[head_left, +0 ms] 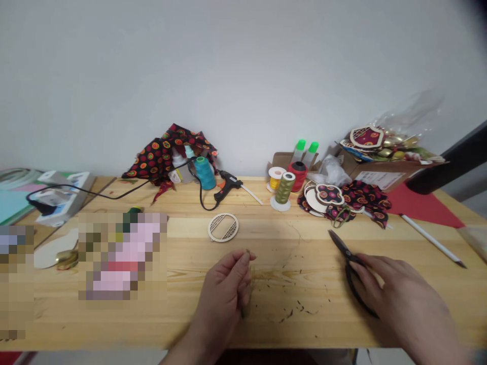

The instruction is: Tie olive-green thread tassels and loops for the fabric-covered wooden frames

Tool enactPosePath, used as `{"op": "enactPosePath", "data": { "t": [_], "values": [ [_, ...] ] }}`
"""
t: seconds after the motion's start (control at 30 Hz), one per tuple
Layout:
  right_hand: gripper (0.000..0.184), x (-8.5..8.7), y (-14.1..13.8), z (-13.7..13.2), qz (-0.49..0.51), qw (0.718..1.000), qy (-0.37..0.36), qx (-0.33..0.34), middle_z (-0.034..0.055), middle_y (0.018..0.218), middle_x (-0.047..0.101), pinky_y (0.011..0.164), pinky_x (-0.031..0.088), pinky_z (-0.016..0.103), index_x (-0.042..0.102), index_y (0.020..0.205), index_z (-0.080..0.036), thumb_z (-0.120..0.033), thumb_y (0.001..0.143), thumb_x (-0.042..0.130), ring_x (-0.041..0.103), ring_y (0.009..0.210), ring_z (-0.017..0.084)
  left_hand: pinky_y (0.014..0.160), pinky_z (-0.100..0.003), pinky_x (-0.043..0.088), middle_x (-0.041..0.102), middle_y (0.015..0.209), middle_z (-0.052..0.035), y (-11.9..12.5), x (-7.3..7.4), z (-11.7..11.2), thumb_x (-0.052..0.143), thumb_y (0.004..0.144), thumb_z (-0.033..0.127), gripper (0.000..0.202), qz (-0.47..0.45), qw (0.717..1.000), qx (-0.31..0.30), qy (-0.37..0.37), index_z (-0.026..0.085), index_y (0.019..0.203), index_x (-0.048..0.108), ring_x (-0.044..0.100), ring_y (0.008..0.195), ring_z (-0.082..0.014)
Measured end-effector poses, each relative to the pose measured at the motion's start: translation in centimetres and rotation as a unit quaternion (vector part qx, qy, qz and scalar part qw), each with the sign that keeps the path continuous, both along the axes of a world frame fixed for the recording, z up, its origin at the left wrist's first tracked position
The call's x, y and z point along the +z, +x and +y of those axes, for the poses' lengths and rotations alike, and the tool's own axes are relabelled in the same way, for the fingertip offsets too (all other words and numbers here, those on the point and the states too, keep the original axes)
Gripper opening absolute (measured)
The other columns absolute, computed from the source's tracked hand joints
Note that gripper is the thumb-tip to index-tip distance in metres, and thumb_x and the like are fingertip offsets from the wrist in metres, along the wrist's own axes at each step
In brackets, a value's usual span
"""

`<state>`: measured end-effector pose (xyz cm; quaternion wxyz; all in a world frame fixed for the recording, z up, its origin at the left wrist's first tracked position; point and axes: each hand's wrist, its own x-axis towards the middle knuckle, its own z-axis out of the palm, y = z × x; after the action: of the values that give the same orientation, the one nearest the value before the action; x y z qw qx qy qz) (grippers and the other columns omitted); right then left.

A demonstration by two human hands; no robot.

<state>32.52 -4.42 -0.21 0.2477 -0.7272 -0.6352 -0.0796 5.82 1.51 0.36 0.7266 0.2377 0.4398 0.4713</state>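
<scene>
Above the front middle of the table, my left hand (231, 284) is closed, thumb pressed against the forefinger. A tiny greenish tip shows at the pinch, and something dark pokes out below the palm; I cannot make out what it is. To the right, my right hand (395, 291) grips a pair of black scissors (344, 248), its blades pointing away and to the left and looking closed. Just beyond my left hand lies a round wooden lattice frame (223, 227). Small dark scraps (297, 312) are scattered on the wood between my hands.
A glue gun (230, 185) lies behind, near a teal thread cone (205, 173) and patterned cloth (171, 152). Thread spools (284, 190) stand at back centre. Fabric-covered pieces (329, 195), a filled cardboard box (380, 172) and a white pen (433, 241) are right; a power strip (66, 197) left.
</scene>
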Motion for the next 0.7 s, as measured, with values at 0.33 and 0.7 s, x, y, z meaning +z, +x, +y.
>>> {"op": "enactPosePath", "data": {
  "t": [0.33,0.7],
  "values": [
    [0.015,3.3,-12.7,2.2,0.284,0.905,0.039,0.315,0.0011,0.074,0.062,0.066,0.046,0.030,0.063,0.086,-0.021,-0.008,0.080,0.063,0.054,0.074,0.018,0.041,-0.014,0.025,0.050,0.054,0.0063,0.9,0.7,-1.0,0.070,0.075,0.034,0.018,0.062,0.997,-0.046,0.013,0.017,0.079,0.066,0.035,0.043,-0.0032],
    [0.015,2.9,-12.7,2.6,0.279,0.892,0.045,0.352,0.0021,0.073,0.061,0.066,0.044,0.031,0.061,0.077,-0.019,-0.005,0.082,0.058,0.050,0.073,0.016,0.066,-0.020,0.042,0.065,0.069,0.0009,0.7,0.4,-1.1,0.067,0.078,0.033,0.016,0.104,0.990,-0.068,0.070,0.018,0.076,0.070,0.055,0.069,-0.0124]
  ]
}}
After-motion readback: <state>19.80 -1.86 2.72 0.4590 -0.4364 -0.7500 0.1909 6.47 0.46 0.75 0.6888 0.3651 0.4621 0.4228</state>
